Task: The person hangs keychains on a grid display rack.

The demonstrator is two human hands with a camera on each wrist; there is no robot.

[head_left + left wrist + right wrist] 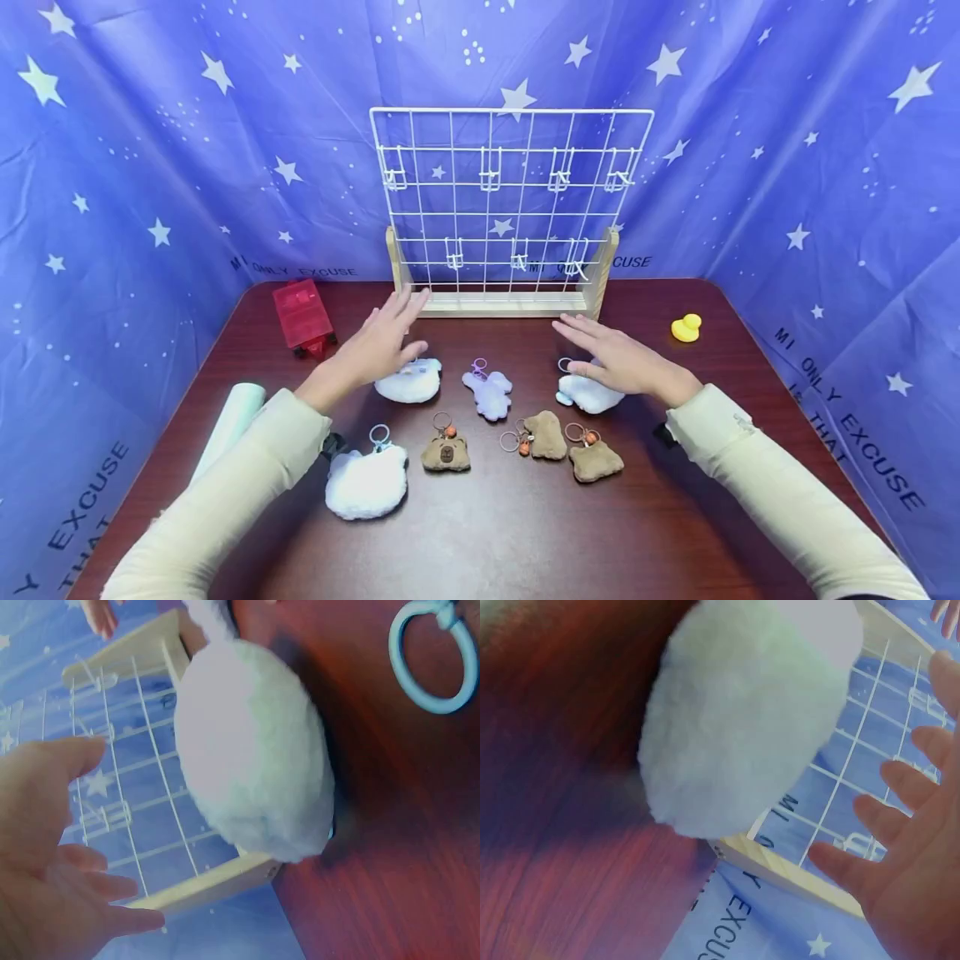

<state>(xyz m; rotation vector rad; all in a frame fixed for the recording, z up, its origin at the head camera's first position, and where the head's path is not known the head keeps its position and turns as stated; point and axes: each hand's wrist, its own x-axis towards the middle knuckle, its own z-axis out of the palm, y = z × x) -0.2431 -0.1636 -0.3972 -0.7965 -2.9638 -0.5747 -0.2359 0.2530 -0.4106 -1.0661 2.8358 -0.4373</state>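
Note:
My left hand (381, 337), fingers extended, is above a white plush keychain (408, 387) at the back left. In the left wrist view that plush (251, 750) lies beside the hand, apart from its fingers. My right hand (624, 360) is stretched out over another white plush keychain (592, 397), partly covering it; neither hand holds anything. Between them lies a lilac plush keychain (491, 397). Nearer the front are a larger white plush keychain (367, 485), a brown capybara keychain (446, 457) lying face up, and two brown plush keychains (547, 437) to its right.
Behind the hands stands a white wire grid rack with several hooks (491, 178) on a wooden base (502, 305). A red plastic box (302, 315) and a pale green cylinder (231, 425) are on the left. A yellow rubber duck (686, 328) sits at the back right.

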